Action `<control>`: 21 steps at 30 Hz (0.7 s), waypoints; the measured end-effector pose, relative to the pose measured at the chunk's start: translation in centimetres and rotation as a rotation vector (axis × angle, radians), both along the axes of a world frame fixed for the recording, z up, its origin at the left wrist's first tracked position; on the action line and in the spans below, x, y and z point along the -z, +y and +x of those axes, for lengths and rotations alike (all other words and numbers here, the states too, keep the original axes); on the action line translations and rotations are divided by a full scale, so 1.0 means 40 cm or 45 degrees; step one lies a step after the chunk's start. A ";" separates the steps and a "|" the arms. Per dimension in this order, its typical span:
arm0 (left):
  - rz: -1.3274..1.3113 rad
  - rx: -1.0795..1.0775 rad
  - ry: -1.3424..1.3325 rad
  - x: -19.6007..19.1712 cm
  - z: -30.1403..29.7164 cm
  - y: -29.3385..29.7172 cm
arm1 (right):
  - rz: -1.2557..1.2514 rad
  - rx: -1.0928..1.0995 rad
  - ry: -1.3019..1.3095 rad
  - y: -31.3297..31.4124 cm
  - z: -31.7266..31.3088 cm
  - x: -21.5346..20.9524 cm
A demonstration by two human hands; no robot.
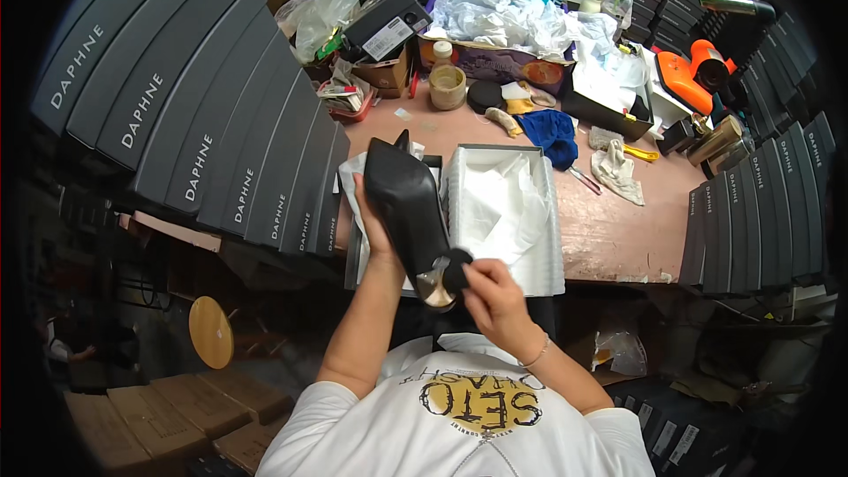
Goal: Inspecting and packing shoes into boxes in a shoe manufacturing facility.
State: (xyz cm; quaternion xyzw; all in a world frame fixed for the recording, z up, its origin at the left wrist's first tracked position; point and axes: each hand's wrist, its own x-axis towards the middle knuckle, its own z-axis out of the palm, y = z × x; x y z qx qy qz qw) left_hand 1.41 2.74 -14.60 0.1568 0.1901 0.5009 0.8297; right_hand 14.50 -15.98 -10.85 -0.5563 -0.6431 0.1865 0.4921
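Observation:
A black shoe point(402, 199) is tilted in front of me, toe away and heel end toward my body. My left hand point(374, 225) is closed round its left side. The heel point(433, 290) has a shiny gold and clear-looking surface. Against the heel, my right hand point(496, 296) pinches a dark round pad point(457, 270), whose exact kind I cannot make out. Beneath the shoe lies an open shoebox point(558, 247) lined with white tissue paper point(503, 203). Another dark-edged box part point(352, 269) beside it is mostly hidden by the shoe and my left arm.
Stacked dark shoeboxes point(194, 97) wall the left; more shoeboxes point(760, 203) stand right. Across the pink table point(618, 230) are a jar point(447, 88), a blue cloth point(552, 137), a white glove point(617, 172), a yellow-handled brush point(640, 153), crumpled tissue point(495, 13) and an orange heat gun point(689, 79).

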 end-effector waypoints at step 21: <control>0.435 -0.241 1.534 0.318 -0.085 0.076 | -0.203 0.154 0.177 0.056 0.146 0.008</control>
